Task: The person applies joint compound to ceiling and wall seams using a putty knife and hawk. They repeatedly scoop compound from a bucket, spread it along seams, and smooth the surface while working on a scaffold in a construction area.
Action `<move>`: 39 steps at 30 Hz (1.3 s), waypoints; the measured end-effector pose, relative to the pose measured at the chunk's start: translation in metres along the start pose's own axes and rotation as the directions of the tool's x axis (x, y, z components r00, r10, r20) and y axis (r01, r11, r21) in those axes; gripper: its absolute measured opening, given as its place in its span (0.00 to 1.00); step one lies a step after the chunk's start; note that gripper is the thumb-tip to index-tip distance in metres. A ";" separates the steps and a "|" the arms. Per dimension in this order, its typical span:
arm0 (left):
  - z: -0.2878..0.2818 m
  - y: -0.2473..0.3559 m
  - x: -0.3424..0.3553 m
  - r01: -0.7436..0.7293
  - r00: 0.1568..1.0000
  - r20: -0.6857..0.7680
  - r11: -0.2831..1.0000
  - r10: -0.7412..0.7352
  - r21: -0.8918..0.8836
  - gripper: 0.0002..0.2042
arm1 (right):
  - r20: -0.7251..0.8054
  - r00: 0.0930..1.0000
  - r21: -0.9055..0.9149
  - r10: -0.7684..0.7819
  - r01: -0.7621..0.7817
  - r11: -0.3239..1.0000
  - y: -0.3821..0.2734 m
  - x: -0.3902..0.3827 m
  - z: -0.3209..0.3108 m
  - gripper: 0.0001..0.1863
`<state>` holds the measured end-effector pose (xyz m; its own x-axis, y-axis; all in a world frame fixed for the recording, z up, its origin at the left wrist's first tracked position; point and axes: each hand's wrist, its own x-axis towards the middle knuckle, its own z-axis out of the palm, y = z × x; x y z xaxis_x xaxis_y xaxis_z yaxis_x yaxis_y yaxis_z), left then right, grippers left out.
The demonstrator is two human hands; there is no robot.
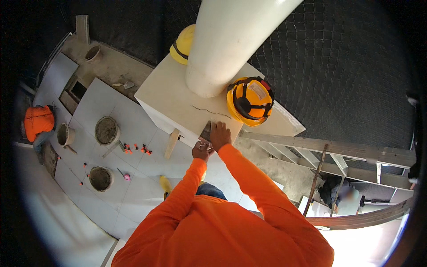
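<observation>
At the front edge of the cream ledge [164, 98], my right hand [220, 134] grips a dark rectangular piece [206, 131] with curled fingers. My left hand [201, 150] is closed just below it at the edge; what it holds is hard to make out. A thin dark crack [209, 111] runs across the ledge above my hands. A white pipe column [222, 49] rises from the ledge, with a yellow hard hat [184, 42] behind it and an upturned orange-yellow hard hat [253, 100] to its right. A wooden piece [172, 143] leans against the ledge's front.
Buckets of grey mix [106, 130], orange spacers [131, 148] and a trowel [122, 84] lie left. A co-worker in orange [39, 122] crouches far left. At right are a ladder-like wooden frame [307, 153] and another person [342, 198] below. Black mesh [329, 66] hangs behind the column.
</observation>
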<state>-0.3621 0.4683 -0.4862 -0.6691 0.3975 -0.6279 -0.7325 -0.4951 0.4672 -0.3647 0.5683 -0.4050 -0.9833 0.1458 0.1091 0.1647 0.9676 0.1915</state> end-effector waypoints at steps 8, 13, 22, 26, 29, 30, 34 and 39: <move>-0.002 0.002 0.007 -0.047 0.999 -0.015 0.975 0.052 0.217 0.07 | 0.023 0.999 -0.019 0.029 -0.029 0.999 0.004 0.005 -0.001 0.18; -0.017 0.017 -0.017 -0.102 0.994 0.064 0.984 0.093 0.145 0.09 | -0.004 0.993 0.294 0.115 -0.108 0.950 0.043 -0.004 -0.036 0.22; -0.037 0.057 -0.073 0.009 0.996 0.089 0.985 0.006 -0.170 0.09 | -0.147 0.946 0.442 0.290 -0.200 0.874 0.038 -0.058 -0.008 0.22; -0.047 0.053 -0.072 0.050 0.990 0.136 0.987 -0.030 -0.149 0.09 | -0.071 0.973 0.335 0.219 -0.183 0.924 0.017 -0.063 -0.012 0.32; -0.046 0.047 -0.072 0.035 0.996 0.082 0.995 -0.027 -0.097 0.05 | -0.028 0.961 0.454 0.277 -0.234 0.860 0.011 -0.087 -0.027 0.32; -0.043 0.044 -0.075 0.030 0.986 0.166 0.999 -0.023 -0.038 0.04 | -0.104 0.951 0.488 0.291 -0.206 0.848 0.010 -0.095 -0.030 0.31; -0.019 0.018 -0.091 0.084 0.972 0.216 0.994 -0.098 0.072 0.05 | 0.405 0.845 0.910 0.348 -0.336 -0.243 -0.003 -0.121 -0.024 0.27; -0.007 0.004 -0.091 -0.383 0.904 0.410 0.662 0.124 0.645 0.08 | 0.295 0.719 0.953 0.629 -0.269 -0.139 0.020 -0.132 -0.041 0.16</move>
<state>-0.3032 0.4244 -0.4316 -0.7466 0.6149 -0.2540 -0.3088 0.0180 0.9510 -0.2282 0.5595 -0.3758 -0.6266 0.7743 -0.0886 0.1680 0.0232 -0.9855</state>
